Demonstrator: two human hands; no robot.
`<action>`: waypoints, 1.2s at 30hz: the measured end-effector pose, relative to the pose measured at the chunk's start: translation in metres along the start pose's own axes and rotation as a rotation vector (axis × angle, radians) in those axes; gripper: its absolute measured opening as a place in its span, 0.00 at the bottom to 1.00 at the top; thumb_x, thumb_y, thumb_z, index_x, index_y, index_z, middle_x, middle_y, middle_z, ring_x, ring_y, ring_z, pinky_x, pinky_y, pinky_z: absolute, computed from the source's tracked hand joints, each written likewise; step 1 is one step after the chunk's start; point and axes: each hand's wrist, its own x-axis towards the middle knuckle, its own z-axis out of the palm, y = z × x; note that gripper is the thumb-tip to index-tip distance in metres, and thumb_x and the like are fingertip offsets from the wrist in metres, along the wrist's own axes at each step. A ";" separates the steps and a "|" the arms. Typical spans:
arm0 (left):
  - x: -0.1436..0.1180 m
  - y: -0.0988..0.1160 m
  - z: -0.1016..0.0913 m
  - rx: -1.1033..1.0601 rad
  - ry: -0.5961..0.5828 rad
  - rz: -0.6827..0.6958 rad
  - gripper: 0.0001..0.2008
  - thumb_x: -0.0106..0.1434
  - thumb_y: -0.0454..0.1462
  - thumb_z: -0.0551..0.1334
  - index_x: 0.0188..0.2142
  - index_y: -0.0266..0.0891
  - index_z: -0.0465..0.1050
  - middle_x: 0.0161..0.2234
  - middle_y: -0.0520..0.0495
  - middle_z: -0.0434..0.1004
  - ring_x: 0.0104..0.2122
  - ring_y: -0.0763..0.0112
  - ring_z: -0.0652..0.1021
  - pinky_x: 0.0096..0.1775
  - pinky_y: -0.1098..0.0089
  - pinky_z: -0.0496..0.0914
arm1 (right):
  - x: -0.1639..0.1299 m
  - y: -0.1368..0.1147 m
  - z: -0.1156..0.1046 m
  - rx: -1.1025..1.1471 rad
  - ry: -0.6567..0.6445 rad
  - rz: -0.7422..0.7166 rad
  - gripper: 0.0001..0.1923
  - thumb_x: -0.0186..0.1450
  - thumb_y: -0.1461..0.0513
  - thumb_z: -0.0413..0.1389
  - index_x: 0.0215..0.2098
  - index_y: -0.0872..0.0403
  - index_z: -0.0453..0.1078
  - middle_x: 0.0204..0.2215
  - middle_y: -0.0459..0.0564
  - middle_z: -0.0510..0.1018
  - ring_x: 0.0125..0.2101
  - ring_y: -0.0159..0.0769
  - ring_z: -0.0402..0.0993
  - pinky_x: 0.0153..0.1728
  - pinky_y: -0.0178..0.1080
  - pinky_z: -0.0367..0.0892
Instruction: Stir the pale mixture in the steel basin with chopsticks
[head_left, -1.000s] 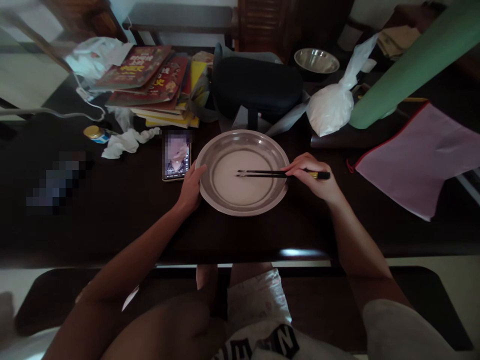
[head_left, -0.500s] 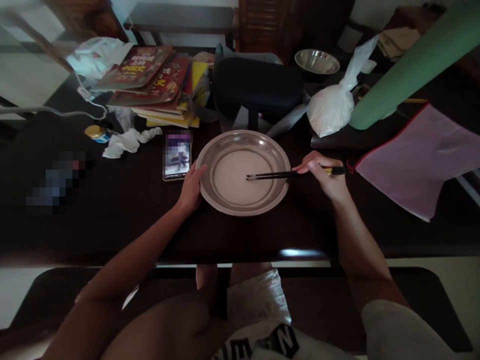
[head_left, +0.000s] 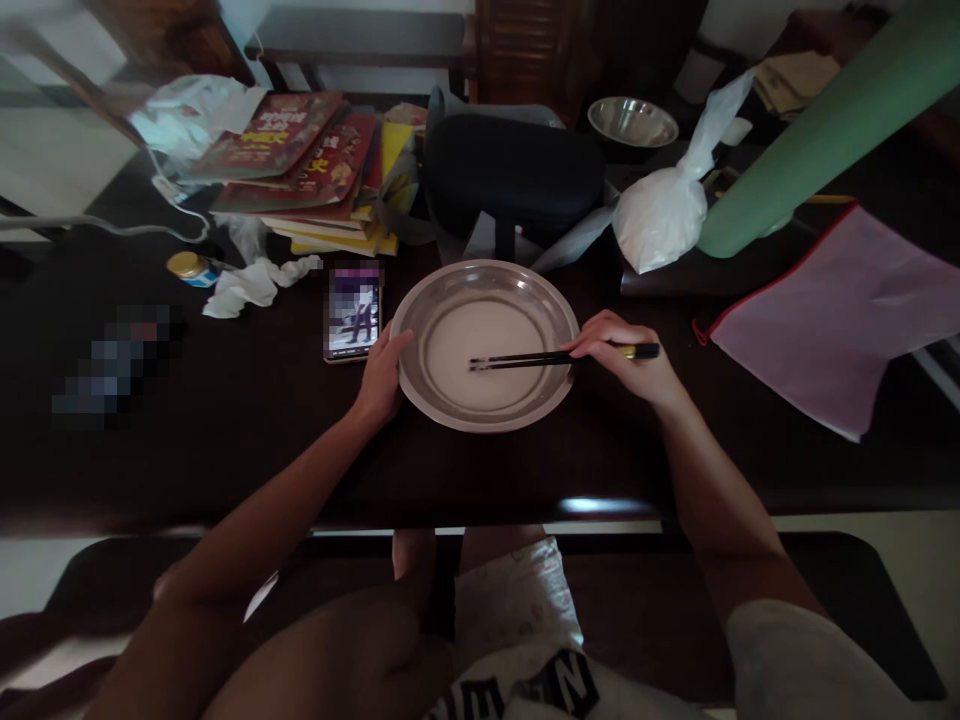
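A round metal basin (head_left: 420, 398) stands on the dark table in front of me, with a whitish, cloudy liquid (head_left: 487, 335) in it. My left hand (head_left: 382, 375) grips its left rim, thumb over the edge and the other fingers hidden outside. Over the right rim, my right hand (head_left: 622, 352) holds a pair of black chopsticks (head_left: 525, 358) with gold near the top ends. Their tips reach into the liquid near the basin's middle. Just left of the basin lies a phone (head_left: 354, 312) with a lit screen.
Behind the basin are a black case (head_left: 514, 170), stacked books (head_left: 292, 150) and a tied bag of white powder (head_left: 660, 220). A green cylinder (head_left: 825, 130) slants at right above a pinkish cloth (head_left: 817, 320). Crumpled tissue (head_left: 251, 287) and a small jar (head_left: 193, 268) lie left.
My right hand has moved left, carrying the chopstick tips further left and slightly nearer to me in the liquid. My left hand and the basin stay put. The phone's picture differs.
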 end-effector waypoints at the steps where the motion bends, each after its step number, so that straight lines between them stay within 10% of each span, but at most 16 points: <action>1: 0.000 0.000 0.000 -0.004 0.002 -0.002 0.13 0.57 0.41 0.65 0.41 0.40 0.76 0.39 0.46 0.83 0.42 0.58 0.82 0.43 0.64 0.78 | 0.000 0.000 0.001 -0.015 -0.005 -0.015 0.09 0.67 0.53 0.61 0.33 0.43 0.82 0.33 0.46 0.86 0.38 0.39 0.77 0.43 0.46 0.72; 30: 0.000 0.000 0.000 -0.001 -0.015 0.011 0.13 0.57 0.39 0.65 0.42 0.38 0.76 0.38 0.46 0.83 0.40 0.59 0.82 0.38 0.67 0.77 | -0.002 0.000 -0.005 0.036 0.145 0.023 0.13 0.69 0.55 0.58 0.30 0.45 0.82 0.29 0.47 0.83 0.32 0.36 0.76 0.38 0.43 0.70; 36: 0.001 -0.001 0.000 -0.013 -0.014 0.011 0.13 0.57 0.40 0.65 0.41 0.39 0.76 0.38 0.46 0.83 0.40 0.59 0.82 0.39 0.66 0.77 | 0.000 0.001 0.001 -0.015 0.001 -0.036 0.07 0.67 0.54 0.61 0.34 0.43 0.82 0.34 0.46 0.86 0.38 0.38 0.77 0.43 0.44 0.71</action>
